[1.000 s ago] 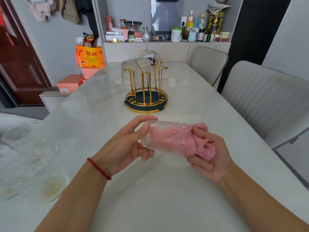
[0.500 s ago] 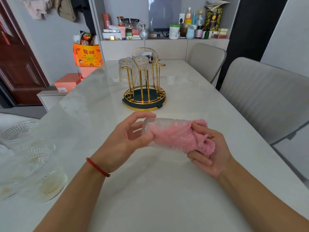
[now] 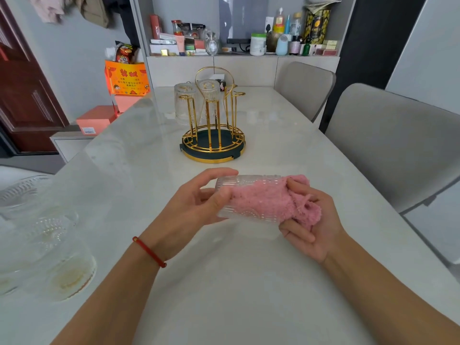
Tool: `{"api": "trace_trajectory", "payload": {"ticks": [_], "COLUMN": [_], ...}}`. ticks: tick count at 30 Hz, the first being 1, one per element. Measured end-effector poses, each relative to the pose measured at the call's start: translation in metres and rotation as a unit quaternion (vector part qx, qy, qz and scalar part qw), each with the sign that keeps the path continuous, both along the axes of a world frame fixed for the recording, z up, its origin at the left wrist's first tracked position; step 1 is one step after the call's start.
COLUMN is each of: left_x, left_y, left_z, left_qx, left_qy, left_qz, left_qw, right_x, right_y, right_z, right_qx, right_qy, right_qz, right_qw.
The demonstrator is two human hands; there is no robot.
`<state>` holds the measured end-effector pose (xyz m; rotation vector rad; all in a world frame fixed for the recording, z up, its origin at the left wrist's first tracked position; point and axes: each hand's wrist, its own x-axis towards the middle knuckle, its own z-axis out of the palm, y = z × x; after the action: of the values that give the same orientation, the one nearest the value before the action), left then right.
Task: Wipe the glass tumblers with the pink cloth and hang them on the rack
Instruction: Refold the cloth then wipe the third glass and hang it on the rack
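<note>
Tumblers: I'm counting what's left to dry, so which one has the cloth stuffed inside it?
The tumbler held sideways in both hands; the other two hang upside down on the rack.

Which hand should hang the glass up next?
Probably the left hand: it already grips the glass, nearer the rack. The right hand holds the cloth.

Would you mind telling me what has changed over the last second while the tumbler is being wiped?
Very little. The left hand shifted its grip slightly on the base end of the tumbler, its thumb now lying across the glass. The right hand still presses the pink cloth into the open end. Nothing was let go. The rack keeps its two hung tumblers.
</note>
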<state>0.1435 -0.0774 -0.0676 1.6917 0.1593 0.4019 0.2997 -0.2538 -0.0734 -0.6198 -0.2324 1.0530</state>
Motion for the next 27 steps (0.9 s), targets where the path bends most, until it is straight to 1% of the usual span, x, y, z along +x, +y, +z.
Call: {"api": "trace_trajectory", "payload": {"ticks": [2,5,8,10,12,15,17,20,22,27], "left_x": [0.001,-0.002,0.0,0.001,0.001,0.003,0.004,0.001,-0.001,0.0], "left_y": [0.002,0.007,0.008,0.008,0.006,-0.002,0.0,0.006,0.009,0.008], "left_z": [0.0,0.002,0.0,-0.002,-0.003,-0.001,-0.002,-0.002,-0.001,-0.002], "left_qx": [0.001,0.048,0.082,0.083,0.035,-0.078,-0.094,-0.026,0.009,0.018], "left_qy": [-0.008,-0.031,-0.017,-0.002,-0.005,0.006,0.012,-0.013,-0.031,-0.014], "left_qz": [0.002,-0.008,0.009,0.016,0.009,0.017,0.023,0.024,0.02,0.004], "left_qw": [1.0,0.998,0.996,0.996,0.999,0.997,0.995,0.999,0.999,1.0], "right_x": [-0.001,-0.003,-0.003,0.0,0.001,0.001,0.001,0.004,0.003,0.0], "right_y": [-0.001,-0.001,0.001,0.0,0.0,0.0,0.002,0.001,0.001,-0.001], "right_z": [0.0,0.001,0.0,0.0,0.0,0.0,-0.001,-0.004,-0.002,0.005], "right_qx": [-0.006,-0.002,0.004,-0.002,-0.001,-0.004,0.005,0.042,0.046,-0.006], "right_qy": [0.002,0.007,-0.003,-0.004,-0.005,-0.011,-0.009,0.018,0.024,0.026], "right_qz": [-0.004,-0.017,-0.028,-0.027,-0.02,-0.024,-0.014,0.009,0.008,-0.033], "right_qw": [1.0,1.0,1.0,1.0,1.0,1.0,1.0,0.999,0.999,0.999]}}
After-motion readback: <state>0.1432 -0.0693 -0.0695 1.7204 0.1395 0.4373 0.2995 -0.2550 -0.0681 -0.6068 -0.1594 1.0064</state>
